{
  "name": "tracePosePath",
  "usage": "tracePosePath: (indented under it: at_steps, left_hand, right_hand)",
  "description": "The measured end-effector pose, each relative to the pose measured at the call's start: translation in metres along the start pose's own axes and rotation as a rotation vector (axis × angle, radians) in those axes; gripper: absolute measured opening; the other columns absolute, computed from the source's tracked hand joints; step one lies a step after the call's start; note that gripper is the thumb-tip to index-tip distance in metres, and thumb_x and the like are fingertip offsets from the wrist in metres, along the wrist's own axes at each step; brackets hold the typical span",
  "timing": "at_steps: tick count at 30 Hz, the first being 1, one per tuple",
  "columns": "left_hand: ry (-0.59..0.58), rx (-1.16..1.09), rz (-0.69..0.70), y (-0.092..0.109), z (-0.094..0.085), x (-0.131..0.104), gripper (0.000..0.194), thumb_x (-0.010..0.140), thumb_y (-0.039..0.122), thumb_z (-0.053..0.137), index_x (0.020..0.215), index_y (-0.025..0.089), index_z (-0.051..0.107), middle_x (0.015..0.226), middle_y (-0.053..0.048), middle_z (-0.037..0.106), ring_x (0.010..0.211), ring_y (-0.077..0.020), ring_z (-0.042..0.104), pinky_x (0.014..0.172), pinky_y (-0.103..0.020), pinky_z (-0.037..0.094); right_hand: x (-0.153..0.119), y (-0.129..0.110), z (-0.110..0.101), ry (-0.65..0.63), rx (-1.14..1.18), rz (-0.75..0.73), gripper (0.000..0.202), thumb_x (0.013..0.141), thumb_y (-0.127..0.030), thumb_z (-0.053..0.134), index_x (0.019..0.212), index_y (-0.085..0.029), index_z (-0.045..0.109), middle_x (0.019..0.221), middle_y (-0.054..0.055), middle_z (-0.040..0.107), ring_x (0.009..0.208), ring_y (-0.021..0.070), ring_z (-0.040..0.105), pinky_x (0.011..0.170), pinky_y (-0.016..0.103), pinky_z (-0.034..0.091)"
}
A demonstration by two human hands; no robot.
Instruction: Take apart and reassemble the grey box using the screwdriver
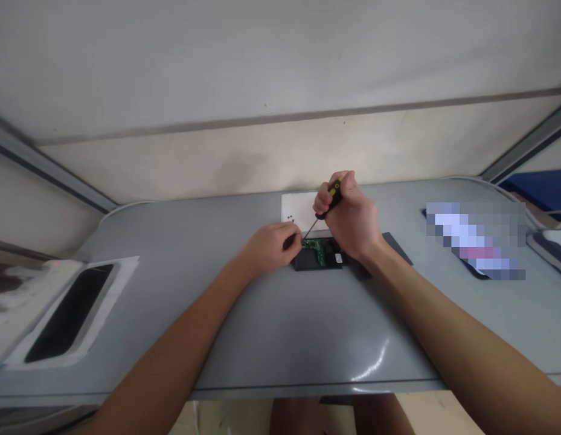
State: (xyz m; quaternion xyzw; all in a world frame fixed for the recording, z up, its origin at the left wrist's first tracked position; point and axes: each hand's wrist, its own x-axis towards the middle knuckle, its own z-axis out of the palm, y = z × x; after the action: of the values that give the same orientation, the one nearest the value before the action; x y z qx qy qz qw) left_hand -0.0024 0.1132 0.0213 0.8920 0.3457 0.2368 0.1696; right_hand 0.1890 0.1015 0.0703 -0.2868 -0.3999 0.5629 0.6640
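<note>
My right hand [350, 214] is wrapped round the black and yellow handle of a screwdriver [335, 192]. Its thin shaft slants down to the left, and the tip meets the upper left part of a green circuit board [320, 249]. The board sits in a flat black device [307, 260] on the grey table. At the device's left edge, my left hand [275, 244] has its fingers pressed together beside the screwdriver tip; what they hold, if anything, is hidden. Behind the device is a white sheet [301, 206] with several small dark screws [290, 217] on it.
A dark flat panel [397, 249] lies partly behind my right wrist. Farther right is a phone [477, 244] with a blurred-out screen. On the left, a black glossy object [69, 314] rests on white paper [121, 281]. A wall [180, 163] stands behind the grey table [280, 326].
</note>
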Motion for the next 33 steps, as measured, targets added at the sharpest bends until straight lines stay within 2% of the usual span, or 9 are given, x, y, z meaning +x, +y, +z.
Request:
tracePosePath:
  at_steps: [18,22,25,30,33]
  left_hand:
    - [0.008,0.016,0.004,0.004,-0.002,0.000,0.013,0.095,0.019,0.052,0.087,0.019,0.064,0.079,-0.001,0.066,0.068,-0.0133,0.056,0.067,-0.028,0.043]
    - [0.043,0.005,-0.005,0.009,-0.001,0.000,0.012,0.098,0.025,0.055,0.096,0.019,0.066,0.087,-0.002,0.065,0.071,-0.0134,0.057,0.071,-0.028,0.045]
    - [0.078,-0.029,-0.012,0.010,0.001,0.000,0.012,0.097,0.026,0.058,0.093,0.019,0.067,0.092,-0.003,0.065,0.076,-0.0138,0.060,0.076,-0.029,0.048]
    - [0.215,-0.001,-0.101,0.017,0.004,0.004,0.016,0.099,0.026,0.058,0.092,0.020,0.071,0.097,-0.004,0.066,0.090,-0.0163,0.064,0.080,-0.029,0.049]
    - [0.249,0.100,-0.176,0.024,0.004,0.021,0.016,0.100,0.027,0.059,0.094,0.021,0.073,0.098,-0.004,0.068,0.091,-0.0176,0.065,0.079,-0.029,0.048]
  right_hand:
    - [0.001,-0.003,-0.002,0.022,-0.011,-0.012,0.047,0.093,-0.068,0.057,0.079,-0.026,0.041,0.068,-0.001,0.045,0.061,0.0153,0.049,0.057,0.032,0.048]
    - [0.002,-0.007,-0.004,0.019,0.018,-0.022,0.049,0.092,-0.071,0.056,0.078,-0.026,0.042,0.066,-0.001,0.045,0.060,0.0153,0.049,0.056,0.033,0.047]
    - [0.003,-0.012,-0.005,0.029,0.034,-0.042,0.050,0.091,-0.073,0.055,0.078,-0.026,0.042,0.066,-0.001,0.044,0.059,0.0155,0.049,0.055,0.033,0.047]
    - [0.016,-0.022,-0.020,0.134,0.016,-0.120,0.052,0.089,-0.075,0.056,0.078,-0.027,0.040,0.065,-0.002,0.043,0.058,0.0153,0.049,0.053,0.032,0.045]
    - [0.028,-0.022,-0.037,0.212,0.087,-0.234,0.051,0.086,-0.071,0.064,0.079,-0.027,0.039,0.065,-0.004,0.041,0.056,0.0134,0.048,0.051,0.030,0.043]
